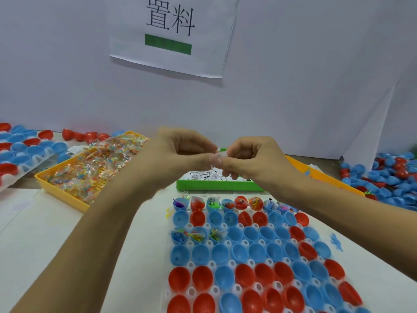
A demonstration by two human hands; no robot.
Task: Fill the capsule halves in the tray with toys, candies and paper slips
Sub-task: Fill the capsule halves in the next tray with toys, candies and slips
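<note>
A white tray (191,290) of blue and red capsule halves (244,274) lies in front of me. The far row and three halves of the third row (198,234) hold small toys and slips; the other halves are empty. Both hands are raised above the green bin of paper slips (216,185). My left hand (180,150) and my right hand (250,154) meet fingertip to fingertip, pinching a small pale slip (217,155) between them, blurred.
A yellow bin of wrapped candies (90,168) sits at the left, an orange bin (320,172) behind my right arm. Another tray of capsule halves (20,150) lies far left. Loose capsule halves (388,177) are heaped at the right. A white partition with a paper sign (171,35) stands behind.
</note>
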